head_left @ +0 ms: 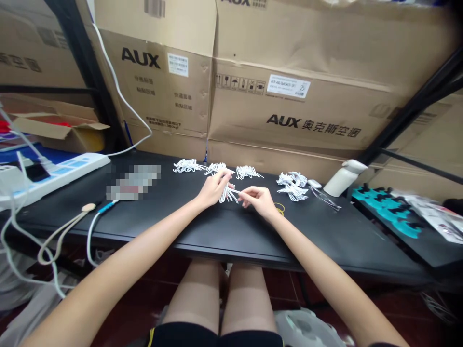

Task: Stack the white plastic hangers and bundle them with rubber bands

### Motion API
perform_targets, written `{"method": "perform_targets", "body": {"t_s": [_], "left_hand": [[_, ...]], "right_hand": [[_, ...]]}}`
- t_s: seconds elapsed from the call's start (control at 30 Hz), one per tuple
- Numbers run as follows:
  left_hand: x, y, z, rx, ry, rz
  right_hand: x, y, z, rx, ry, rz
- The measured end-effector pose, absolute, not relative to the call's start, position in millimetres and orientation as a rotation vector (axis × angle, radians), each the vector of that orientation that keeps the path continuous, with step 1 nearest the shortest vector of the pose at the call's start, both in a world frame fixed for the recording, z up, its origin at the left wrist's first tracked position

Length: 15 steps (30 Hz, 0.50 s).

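Note:
In the middle of the black table, my left hand (pixel 212 187) is closed over a bunch of thin white hook-ended pieces (pixel 228 194). My right hand (pixel 258 200) pinches the end of one white piece that points out of this bunch. Behind my hands lie more white bunches: one at the left (pixel 188 166), one partly hidden by my left fingers (pixel 214 167), and one at the right (pixel 248 172). Yellow rubber bands (pixel 279 208) lie beside my right wrist, partly covered by it. Farther right is another white heap (pixel 292 185).
A white bottle (pixel 343 178) stands tilted in view at the right, near a thin cable (pixel 323 196) and teal pieces (pixel 387 209). Leftward are a power strip (pixel 77 166), a blurred-out phone-like object (pixel 132 183) and a cord loop (pixel 65 231). Cardboard boxes (pixel 246 111) wall the back.

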<state>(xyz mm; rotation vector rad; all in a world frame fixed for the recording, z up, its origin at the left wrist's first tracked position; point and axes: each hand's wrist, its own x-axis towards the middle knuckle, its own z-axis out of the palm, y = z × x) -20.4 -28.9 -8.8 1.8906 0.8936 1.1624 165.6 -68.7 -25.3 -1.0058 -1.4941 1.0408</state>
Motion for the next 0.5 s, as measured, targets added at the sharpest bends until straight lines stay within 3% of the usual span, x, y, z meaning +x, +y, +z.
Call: {"method": "perform_targets", "body": {"t_s": [0.5], "left_hand": [[-14.0,-28.7,-11.6,1.764,0.738,1.014]], "right_hand": [[162.9,-74.8,-30.9,-1.049,-1.689,0.522]]}}
